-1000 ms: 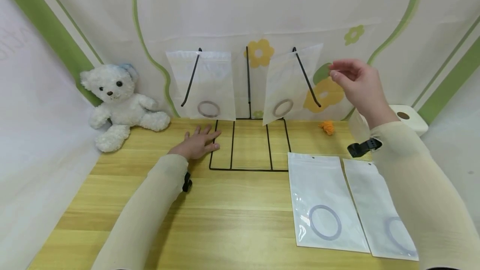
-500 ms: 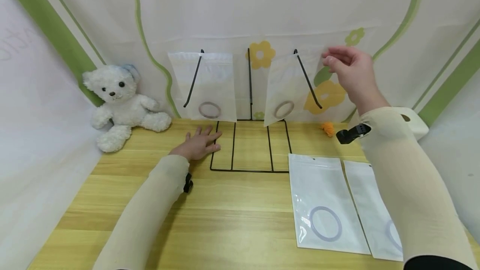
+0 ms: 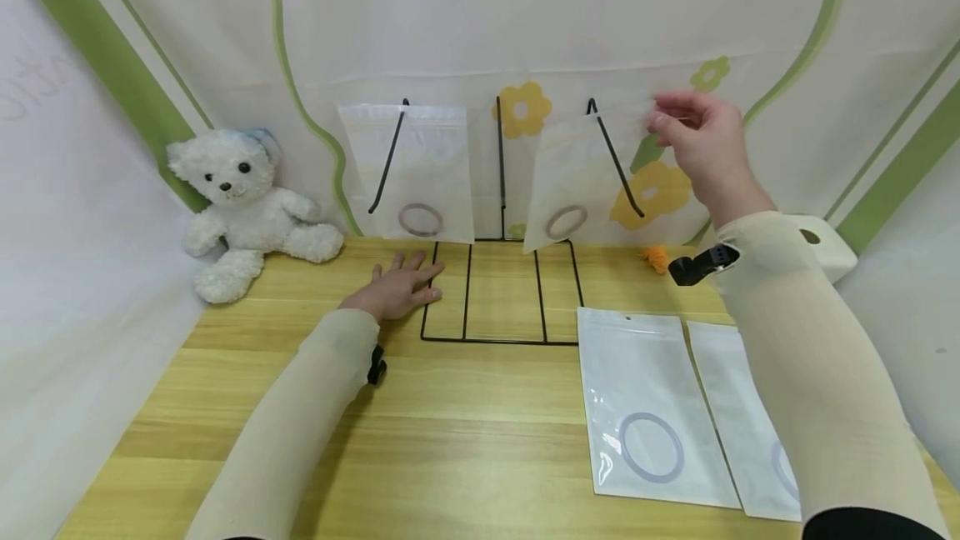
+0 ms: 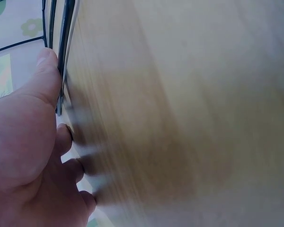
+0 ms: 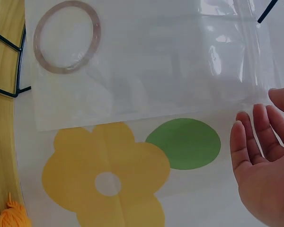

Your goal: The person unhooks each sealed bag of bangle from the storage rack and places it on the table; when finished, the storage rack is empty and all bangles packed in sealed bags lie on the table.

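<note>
Head view: two hands at a wire rack (image 3: pixel 498 290) hung with clear bags.

The right hand (image 3: pixel 701 144) hovered with relaxed fingers, holding nothing, just beside the top corner of the right hanging bag (image 3: pixel 581 182) on its hook. The left hand (image 3: pixel 393 290) lay flat on the bench (image 3: pixel 450 440), touching the rack's base. Around them sat a white teddy bear (image 3: pixel 240 207), an orange pompom (image 3: pixel 655 257) and two flat bags (image 3: pixel 648 407).

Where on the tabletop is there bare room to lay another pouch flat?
Bare wood lies in front of the wire rack, between the left hand's sleeve and the flat pouches. The right front is crowded; the teddy bear fills the back-left corner.
</note>
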### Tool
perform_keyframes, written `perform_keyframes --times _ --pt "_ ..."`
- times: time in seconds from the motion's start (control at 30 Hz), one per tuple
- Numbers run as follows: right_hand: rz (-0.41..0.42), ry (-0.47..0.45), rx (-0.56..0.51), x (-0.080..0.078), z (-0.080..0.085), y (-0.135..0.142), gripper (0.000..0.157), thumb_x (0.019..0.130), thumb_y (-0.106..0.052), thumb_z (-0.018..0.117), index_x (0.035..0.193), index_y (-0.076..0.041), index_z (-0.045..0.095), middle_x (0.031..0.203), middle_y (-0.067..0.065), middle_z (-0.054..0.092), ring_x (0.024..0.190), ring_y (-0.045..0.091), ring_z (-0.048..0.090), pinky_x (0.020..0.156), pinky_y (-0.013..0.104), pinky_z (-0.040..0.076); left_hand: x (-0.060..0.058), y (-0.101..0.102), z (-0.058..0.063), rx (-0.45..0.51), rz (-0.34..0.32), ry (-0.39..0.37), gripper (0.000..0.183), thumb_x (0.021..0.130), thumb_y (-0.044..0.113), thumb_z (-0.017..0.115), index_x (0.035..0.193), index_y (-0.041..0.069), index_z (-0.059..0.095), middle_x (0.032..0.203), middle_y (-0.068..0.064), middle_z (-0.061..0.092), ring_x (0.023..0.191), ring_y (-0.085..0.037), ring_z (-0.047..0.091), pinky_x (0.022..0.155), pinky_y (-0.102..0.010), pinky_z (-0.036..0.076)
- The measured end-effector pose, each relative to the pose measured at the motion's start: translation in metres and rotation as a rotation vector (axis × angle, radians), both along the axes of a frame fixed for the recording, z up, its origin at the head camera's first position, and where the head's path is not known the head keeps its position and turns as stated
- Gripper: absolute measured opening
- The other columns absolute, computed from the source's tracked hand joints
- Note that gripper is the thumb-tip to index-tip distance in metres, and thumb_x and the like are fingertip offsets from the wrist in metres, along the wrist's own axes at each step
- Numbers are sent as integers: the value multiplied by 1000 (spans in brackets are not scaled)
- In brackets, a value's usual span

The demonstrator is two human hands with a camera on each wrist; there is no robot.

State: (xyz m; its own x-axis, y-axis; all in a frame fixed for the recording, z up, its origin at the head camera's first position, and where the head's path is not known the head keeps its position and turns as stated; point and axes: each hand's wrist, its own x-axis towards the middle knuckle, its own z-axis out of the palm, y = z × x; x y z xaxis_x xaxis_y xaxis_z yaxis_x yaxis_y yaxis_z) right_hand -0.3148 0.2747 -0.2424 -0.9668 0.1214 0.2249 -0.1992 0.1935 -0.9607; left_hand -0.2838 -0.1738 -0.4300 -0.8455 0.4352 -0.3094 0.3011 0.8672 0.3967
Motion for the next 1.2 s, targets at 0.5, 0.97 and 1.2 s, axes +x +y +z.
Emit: perform_keyframes --times 0.5,0.97,1.2 --pt "75 27 100 10 -7 21 8 99 -19 80 101 -11 80 87 -12 76 87 7 70 80 11 56 1 5 2 1 -1 14 68 115 51 46 174 25 24 183 -18 3 166 -52 -8 127 -80 -6" --pt "30 102 90 20 -10 19 10 96 -14 83 103 -8 83 87 -11 78 78 5 72 77 12 59 2 4 2 -8 -7 20 68 115 51 46 174 25 24 183 -18 4 166 -53 -7 126 -81 -5" --pt "-6 173 110 31 -14 18 15 96 -14 83 106 -3 82 89 -9 77 79 7 70 74 13 58 1 5 2 -8 -10 19 68 115 51 45 174 25 24 183 -18 3 166 -52 -7 126 -81 -5"
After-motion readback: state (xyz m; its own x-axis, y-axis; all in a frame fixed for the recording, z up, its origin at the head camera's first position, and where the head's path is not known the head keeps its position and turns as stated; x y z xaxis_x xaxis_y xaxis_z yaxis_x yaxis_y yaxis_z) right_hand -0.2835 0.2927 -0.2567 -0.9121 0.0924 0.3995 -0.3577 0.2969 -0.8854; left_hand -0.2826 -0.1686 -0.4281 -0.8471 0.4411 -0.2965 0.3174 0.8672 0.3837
